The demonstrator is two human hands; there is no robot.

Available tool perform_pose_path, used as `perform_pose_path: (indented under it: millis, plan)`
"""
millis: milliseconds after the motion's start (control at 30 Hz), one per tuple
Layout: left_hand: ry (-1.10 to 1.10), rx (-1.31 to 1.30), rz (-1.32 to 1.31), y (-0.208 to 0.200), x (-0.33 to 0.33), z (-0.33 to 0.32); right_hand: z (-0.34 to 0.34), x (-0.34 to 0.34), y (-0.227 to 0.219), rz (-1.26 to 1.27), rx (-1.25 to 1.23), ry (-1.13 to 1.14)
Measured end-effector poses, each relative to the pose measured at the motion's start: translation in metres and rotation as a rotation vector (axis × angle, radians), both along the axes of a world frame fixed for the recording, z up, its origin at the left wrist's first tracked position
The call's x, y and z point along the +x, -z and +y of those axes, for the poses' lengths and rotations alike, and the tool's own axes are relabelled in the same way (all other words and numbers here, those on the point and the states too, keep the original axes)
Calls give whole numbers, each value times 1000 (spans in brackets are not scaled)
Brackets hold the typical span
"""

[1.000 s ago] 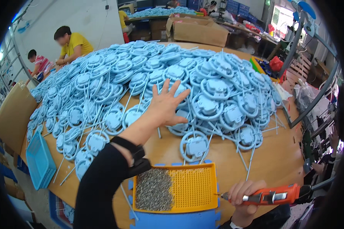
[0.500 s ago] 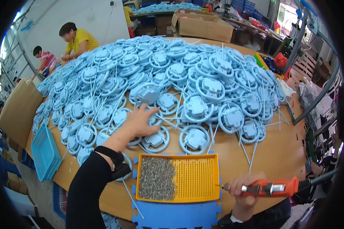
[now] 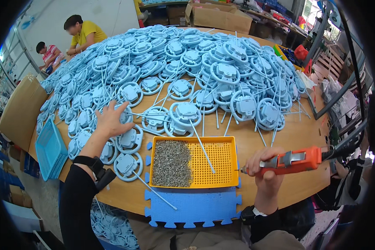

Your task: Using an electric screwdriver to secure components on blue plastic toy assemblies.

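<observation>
My left hand [image 3: 112, 121] hovers over light blue plastic rings [image 3: 130, 139] at the near left edge of the pile, fingers spread, holding nothing. Each ring has a boxy centre and a thin stick. In my right hand [image 3: 266, 168] is a red electric screwdriver [image 3: 293, 160], lying sideways with its bit pointing left toward the yellow tray [image 3: 223, 152]. Small metal screws [image 3: 171, 164] fill the tray's left part. Behind the tray lies another blue ring [image 3: 185, 112], its stick crossing over the perforated tray bottom.
A blue foam mat [image 3: 191, 204] lies under and in front of the tray. Stacked light blue baskets [image 3: 50, 150] stand at the table's left edge. More rings [image 3: 112, 227] are below the table. A person in yellow [image 3: 89, 35] sits at the far left.
My left hand has moved left, away from the middle of the pile. A ring now lies behind the tray with its stick over it. My right hand keeps hold of the screwdriver.
</observation>
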State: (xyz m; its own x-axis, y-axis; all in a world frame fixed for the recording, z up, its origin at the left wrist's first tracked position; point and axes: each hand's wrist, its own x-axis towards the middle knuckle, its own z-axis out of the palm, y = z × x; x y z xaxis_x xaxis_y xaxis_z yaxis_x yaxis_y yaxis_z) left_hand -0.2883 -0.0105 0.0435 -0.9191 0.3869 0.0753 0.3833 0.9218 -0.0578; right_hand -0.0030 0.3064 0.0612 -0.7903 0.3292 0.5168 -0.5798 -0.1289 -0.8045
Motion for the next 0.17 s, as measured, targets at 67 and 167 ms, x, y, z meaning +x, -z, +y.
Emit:
perform_pose_path:
  millis: [67,167]
  plan:
    - [58,2,52,-7,12,14,-2,-6,-3,-12,12,-34]
    - [371,250,35,4,14,31,-9,-17,-5,8,24,-42]
